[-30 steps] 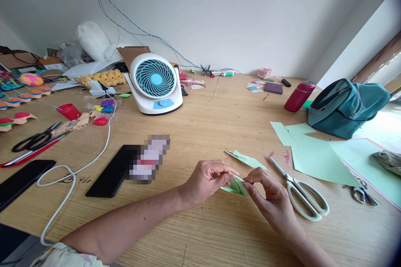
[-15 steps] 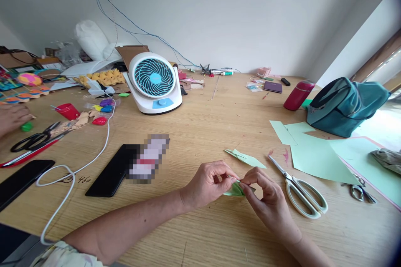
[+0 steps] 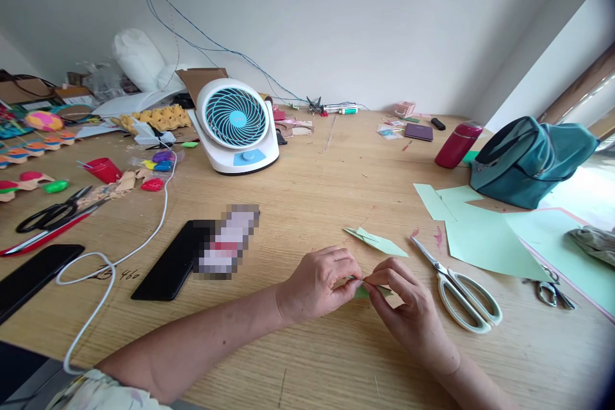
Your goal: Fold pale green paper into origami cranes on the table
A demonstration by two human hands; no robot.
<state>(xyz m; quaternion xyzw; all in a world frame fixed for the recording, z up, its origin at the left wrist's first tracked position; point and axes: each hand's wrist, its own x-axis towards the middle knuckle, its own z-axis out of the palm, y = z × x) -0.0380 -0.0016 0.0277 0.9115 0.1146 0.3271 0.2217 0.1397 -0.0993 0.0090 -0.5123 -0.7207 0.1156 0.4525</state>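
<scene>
Between my fingertips is a small piece of folded green paper (image 3: pixel 361 293), mostly covered by the fingers. My left hand (image 3: pixel 323 283) pinches it from the left, thumb against forefinger. From the right, my right hand (image 3: pixel 406 301) pinches it as well, and the two hands nearly touch. Just beyond them, a folded pale green paper piece (image 3: pixel 379 243) lies flat on the table. White-handled scissors (image 3: pixel 468 301) rest to the right of my right hand, blades slightly apart and pointing away to the left.
Pale green sheets (image 3: pixel 494 240) and a teal bag (image 3: pixel 528 163) lie on the right, near a red bottle (image 3: pixel 459 144). A white fan (image 3: pixel 235 125) stands at the back. Left are a black phone (image 3: pixel 170 262), a white cable (image 3: pixel 144 237) and black scissors (image 3: pixel 52 213).
My fingertips have closed further over the green paper, so less of it shows. At the far left, another person's hand has gone out of view, uncovering painted carton pieces.
</scene>
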